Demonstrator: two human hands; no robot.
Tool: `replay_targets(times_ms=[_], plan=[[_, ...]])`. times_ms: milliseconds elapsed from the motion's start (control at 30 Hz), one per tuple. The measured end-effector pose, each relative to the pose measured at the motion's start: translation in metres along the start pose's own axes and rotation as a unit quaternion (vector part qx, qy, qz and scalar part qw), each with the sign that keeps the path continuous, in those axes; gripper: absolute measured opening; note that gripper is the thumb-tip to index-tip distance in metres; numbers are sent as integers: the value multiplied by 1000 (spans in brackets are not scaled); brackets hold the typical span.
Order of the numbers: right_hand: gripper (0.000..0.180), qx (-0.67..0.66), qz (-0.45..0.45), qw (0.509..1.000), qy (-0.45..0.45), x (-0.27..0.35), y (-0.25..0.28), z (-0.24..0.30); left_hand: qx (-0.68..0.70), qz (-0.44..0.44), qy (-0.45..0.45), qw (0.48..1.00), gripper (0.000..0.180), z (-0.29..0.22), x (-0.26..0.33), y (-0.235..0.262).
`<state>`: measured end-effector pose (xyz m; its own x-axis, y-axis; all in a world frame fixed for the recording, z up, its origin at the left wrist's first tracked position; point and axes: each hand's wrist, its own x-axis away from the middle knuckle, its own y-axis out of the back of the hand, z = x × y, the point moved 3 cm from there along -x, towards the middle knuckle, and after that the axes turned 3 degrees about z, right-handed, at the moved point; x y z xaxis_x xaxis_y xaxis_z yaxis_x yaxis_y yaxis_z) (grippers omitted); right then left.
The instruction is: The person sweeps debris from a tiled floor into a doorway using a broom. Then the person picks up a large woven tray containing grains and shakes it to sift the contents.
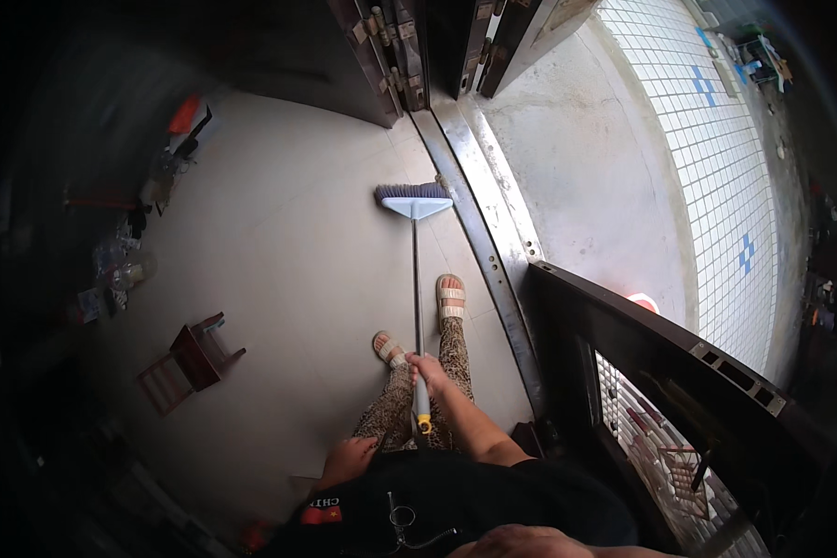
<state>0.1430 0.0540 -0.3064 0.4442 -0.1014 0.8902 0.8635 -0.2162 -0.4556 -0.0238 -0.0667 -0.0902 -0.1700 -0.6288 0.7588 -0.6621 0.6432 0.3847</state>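
A broom (pixel 415 279) with a light blue head and grey bristles stands on the pale floor tiles, its thin metal pole running straight back toward me. My right hand (pixel 430 374) is wrapped around the pole just above its yellow end grip. My left hand (pixel 347 460) hangs by my left hip, fingers curled, holding nothing that I can see. My feet in beige sandals stand on either side of the pole, below the broom head.
A metal door track (pixel 479 232) curves along the right of the floor. A dark metal gate (pixel 660 372) stands open at lower right. A small red stool (pixel 193 358) lies at left, and bottles and clutter (pixel 126 270) line the left wall.
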Motion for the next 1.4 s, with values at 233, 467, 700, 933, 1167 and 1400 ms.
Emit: replay_targets(times_ms=[233,467,700,933,1167,1400], plan=[[11,-180,10,975,128,-71,-168,15,-19,0,-2,1000,27,34,1,-1],[11,-259,72,944,192,-8,-188,88,25,-67,35,997,27,20,36,27],[11,-107,9,965,239,75,-98,113,47,-112,-12,992,27,1,57,53],[5,55,-3,994,99,98,-54,19,58,-90,-12,994,27,16,51,38],[9,-48,41,998,24,-24,-117,-26,44,-54,-40,997,28,53,50,22],[16,-225,44,972,53,-113,-247,47,92,-96,24,991,27,72,80,38]])
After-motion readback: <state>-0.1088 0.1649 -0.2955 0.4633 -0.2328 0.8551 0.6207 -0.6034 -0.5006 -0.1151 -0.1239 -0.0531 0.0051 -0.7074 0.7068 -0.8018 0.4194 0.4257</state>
